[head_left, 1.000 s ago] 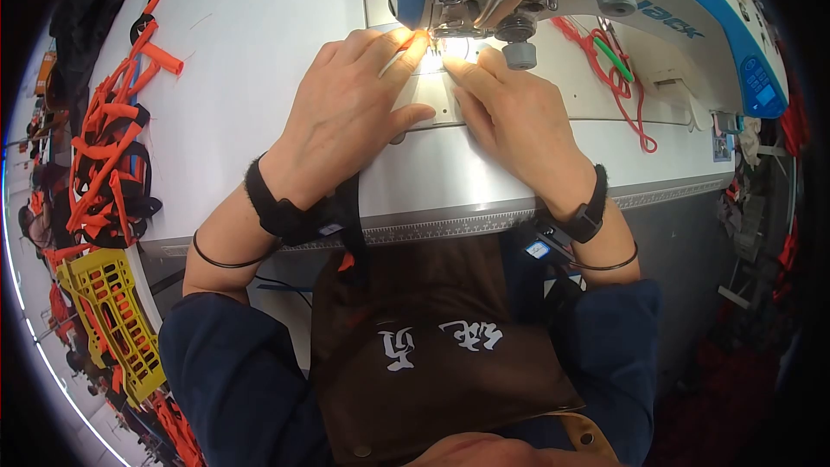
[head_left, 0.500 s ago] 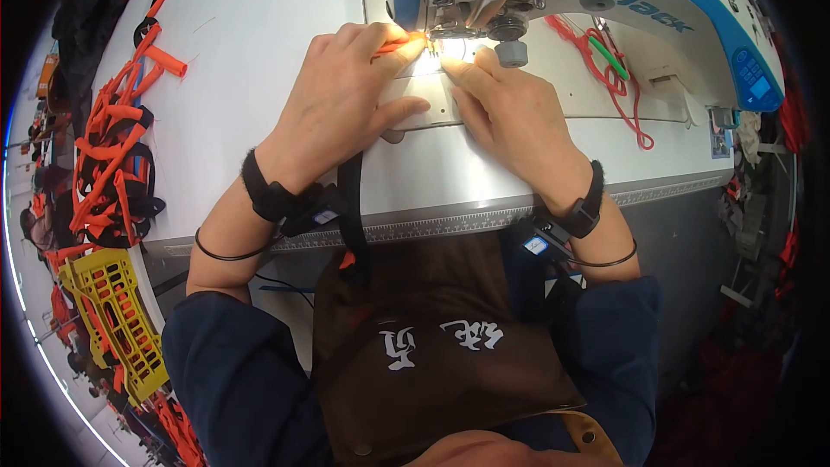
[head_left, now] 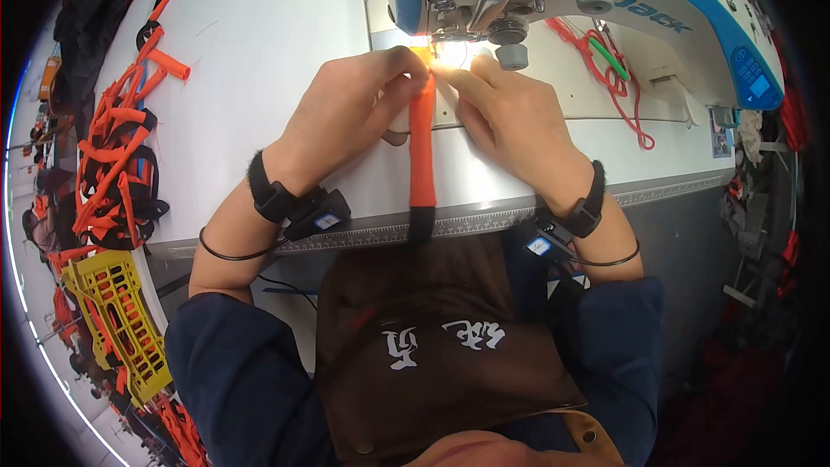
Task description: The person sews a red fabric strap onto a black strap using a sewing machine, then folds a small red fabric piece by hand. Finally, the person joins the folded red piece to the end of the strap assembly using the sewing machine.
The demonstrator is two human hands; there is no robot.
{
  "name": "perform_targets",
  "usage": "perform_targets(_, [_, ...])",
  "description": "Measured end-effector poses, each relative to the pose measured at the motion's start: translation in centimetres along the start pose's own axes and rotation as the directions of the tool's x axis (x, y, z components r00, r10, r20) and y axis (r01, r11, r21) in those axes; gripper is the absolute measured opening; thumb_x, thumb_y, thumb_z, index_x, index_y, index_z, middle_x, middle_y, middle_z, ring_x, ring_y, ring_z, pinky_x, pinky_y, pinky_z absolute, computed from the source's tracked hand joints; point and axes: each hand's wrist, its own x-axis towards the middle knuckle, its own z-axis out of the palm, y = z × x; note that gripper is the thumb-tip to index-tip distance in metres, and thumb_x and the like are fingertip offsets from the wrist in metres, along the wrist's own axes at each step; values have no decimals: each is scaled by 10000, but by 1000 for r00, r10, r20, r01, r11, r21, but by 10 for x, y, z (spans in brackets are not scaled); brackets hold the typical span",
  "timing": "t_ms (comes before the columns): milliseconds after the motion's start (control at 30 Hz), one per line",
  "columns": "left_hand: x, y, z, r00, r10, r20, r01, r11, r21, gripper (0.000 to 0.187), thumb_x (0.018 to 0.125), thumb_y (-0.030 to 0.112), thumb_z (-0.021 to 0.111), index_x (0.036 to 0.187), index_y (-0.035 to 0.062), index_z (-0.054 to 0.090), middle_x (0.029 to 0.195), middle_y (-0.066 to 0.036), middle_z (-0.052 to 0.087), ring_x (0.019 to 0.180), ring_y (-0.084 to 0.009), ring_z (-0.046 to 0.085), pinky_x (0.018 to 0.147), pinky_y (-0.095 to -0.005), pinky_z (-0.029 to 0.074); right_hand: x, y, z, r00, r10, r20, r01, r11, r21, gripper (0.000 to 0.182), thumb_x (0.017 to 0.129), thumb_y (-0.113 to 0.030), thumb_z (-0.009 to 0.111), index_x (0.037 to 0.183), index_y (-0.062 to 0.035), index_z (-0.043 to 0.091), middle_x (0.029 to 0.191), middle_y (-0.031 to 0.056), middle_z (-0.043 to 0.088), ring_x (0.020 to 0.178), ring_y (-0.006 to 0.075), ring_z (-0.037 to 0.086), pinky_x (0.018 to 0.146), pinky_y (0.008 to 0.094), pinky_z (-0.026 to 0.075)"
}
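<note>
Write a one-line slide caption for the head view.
Both hands, left hand and right hand, pinch an orange strap under the sewing machine, more straps piled aside.

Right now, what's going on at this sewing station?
A person sits at a blue-and-white sewing machine and holds an orange strap with both hands. The left hand pinches the strap's top end just under the lit needle area; the right hand presses beside it on the white table. The strap runs straight back toward the person, its dark end at the table edge. A pile of orange and black straps lies far left.
</note>
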Motion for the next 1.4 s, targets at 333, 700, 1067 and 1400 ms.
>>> perform_targets(333, [3,-11,2,961,262,-88,-212,903,374,240,912,178,816,1124,70,786,1070,-39,738,999,-265,671,873,-393,540,-1,0,2,1000,-17,13,17,999,-43,372,921,-74,752,1284,-155,752,910,65,606,734,267,668,618,397,543])
perform_targets(700, [0,-7,4,966,252,-65,-209,901,380,298,968,182,796,1229,41,764,1173,-85,755,1023,-321,659,917,-424,557,-2,-1,1,1000,-10,20,11,998,-57,276,964,-113,729,1237,-133,762,899,73,619,756,272,679,621,407,547])
perform_targets(1067, [-27,49,5,832,-499,242,548,807,-220,365,1086,314,713,1197,-32,738,909,-64,786,794,-116,753,753,-261,600,-51,-81,-4,978,156,-137,-152,988,38,260,933,-265,793,928,-37,667,904,117,602,777,325,676,660,456,561])
perform_targets(1400, [-5,24,21,739,-619,268,632,498,-593,340,1037,285,798,1219,20,687,1072,-73,771,908,-159,758,869,-295,640,-50,-84,13,816,551,174,-457,431,778,254,981,-222,796,1019,8,694,819,21,711,738,90,653,701,283,533])
